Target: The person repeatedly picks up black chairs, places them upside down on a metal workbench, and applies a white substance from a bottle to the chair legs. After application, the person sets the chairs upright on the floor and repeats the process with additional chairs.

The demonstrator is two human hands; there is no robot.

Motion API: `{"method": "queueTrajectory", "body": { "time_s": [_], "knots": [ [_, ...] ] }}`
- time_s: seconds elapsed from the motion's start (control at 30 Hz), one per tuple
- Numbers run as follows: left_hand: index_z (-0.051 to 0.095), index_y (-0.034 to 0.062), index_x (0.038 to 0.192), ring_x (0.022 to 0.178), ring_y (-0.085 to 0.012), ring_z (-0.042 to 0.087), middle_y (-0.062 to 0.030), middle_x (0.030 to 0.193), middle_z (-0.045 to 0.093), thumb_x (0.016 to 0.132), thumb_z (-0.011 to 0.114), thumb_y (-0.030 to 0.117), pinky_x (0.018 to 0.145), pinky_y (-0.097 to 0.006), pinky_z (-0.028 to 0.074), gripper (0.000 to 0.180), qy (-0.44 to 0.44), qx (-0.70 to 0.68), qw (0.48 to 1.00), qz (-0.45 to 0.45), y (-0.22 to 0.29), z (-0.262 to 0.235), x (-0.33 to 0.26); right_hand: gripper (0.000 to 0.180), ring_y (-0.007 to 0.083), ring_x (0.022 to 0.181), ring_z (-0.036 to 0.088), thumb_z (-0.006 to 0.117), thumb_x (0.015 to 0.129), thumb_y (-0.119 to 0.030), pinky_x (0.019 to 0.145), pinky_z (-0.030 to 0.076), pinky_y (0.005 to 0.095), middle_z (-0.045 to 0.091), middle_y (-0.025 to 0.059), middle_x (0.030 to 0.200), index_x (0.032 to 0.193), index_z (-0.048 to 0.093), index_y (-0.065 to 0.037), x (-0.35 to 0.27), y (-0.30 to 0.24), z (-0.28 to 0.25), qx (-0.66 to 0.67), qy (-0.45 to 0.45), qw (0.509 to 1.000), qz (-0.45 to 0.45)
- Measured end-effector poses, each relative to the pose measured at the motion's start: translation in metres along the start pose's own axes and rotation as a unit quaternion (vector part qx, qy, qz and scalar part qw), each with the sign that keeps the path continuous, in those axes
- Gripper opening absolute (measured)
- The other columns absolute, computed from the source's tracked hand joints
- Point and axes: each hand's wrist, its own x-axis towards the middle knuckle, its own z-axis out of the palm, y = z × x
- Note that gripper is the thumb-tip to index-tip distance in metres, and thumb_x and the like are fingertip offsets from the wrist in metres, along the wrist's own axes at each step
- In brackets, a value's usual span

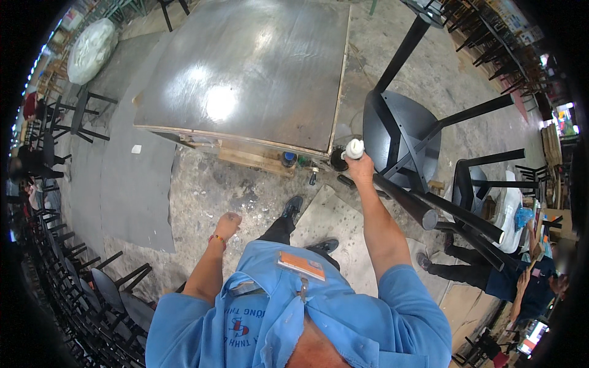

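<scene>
My right hand (361, 167) is stretched forward and grips a small white bottle (354, 148) by its body, close to the front right corner of a large grey work table (245, 73). Just right of the bottle stands an upturned black chair (402, 132) with its legs pointing up and out. My left hand (227, 225) hangs low at my left side, fingers curled into a fist with nothing in it, above the concrete floor. I wear a blue shirt with an orange tag (300, 265).
Small cans and a dark round container (288, 159) sit under the table's front edge. Rows of black chairs (73, 270) line the left side. A second upturned black chair (472, 184) stands right, where a seated person (521, 276) works. A white sack (91, 49) lies far left.
</scene>
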Motion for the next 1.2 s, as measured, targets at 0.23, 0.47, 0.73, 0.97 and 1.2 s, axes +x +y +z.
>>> {"method": "queueTrajectory", "body": {
  "time_s": [0.23,0.47,0.73,0.97,1.2],
  "knots": [
    [0.061,-0.0067,0.108,0.070,-0.0217,0.068,-0.0146,0.087,0.069,0.085,0.063,0.024,0.060,-0.031,0.053,0.038,0.020,0.065,0.995,-0.068,-0.025,-0.022,-0.020,0.040,0.0354,0.097,0.066,0.076,0.075,-0.028,0.084,0.050,0.0419,0.070,0.0180,0.099,0.107,0.069,-0.006,0.003,-0.001,0.003,-0.083,-0.037,0.996,-0.015],
    [0.061,-0.0045,0.107,0.067,-0.0202,0.067,-0.0127,0.087,0.068,0.084,0.063,0.025,0.060,-0.031,0.053,0.038,0.032,0.010,0.998,-0.046,-0.030,-0.029,-0.017,0.037,0.0323,0.094,0.068,0.075,0.076,-0.026,0.083,0.051,0.0391,0.071,0.0166,0.098,0.104,0.069,-0.004,0.004,-0.002,-0.005,0.002,-0.009,1.000,-0.015],
    [0.061,-0.0028,0.108,0.069,-0.0190,0.066,-0.0125,0.091,0.068,0.085,0.063,0.024,0.059,-0.031,0.052,0.035,0.015,0.037,0.998,-0.048,-0.017,-0.019,-0.007,0.032,0.0215,0.090,0.069,0.076,0.076,-0.020,0.081,0.050,0.0328,0.072,0.0121,0.094,0.101,0.069,0.001,-0.010,-0.025,-0.026,0.090,0.045,0.994,-0.047],
    [0.061,-0.0032,0.109,0.069,-0.0191,0.065,-0.0125,0.091,0.067,0.085,0.066,0.024,0.060,-0.031,0.051,0.037,0.030,0.035,0.998,-0.049,-0.013,-0.023,-0.011,0.034,0.0180,0.089,0.068,0.076,0.077,-0.018,0.080,0.050,0.0311,0.072,0.0101,0.095,0.102,0.068,0.003,-0.023,-0.036,-0.031,0.152,0.064,0.985,-0.040],
    [0.061,-0.0045,0.108,0.068,-0.0203,0.066,-0.0126,0.088,0.068,0.084,0.066,0.025,0.057,-0.031,0.051,0.038,0.033,0.050,0.997,-0.054,-0.020,-0.030,-0.016,0.036,0.0229,0.092,0.070,0.076,0.077,-0.021,0.082,0.051,0.0344,0.073,0.0123,0.097,0.105,0.068,0.000,-0.022,-0.025,-0.014,0.140,0.092,0.983,-0.081]
  ]
}}
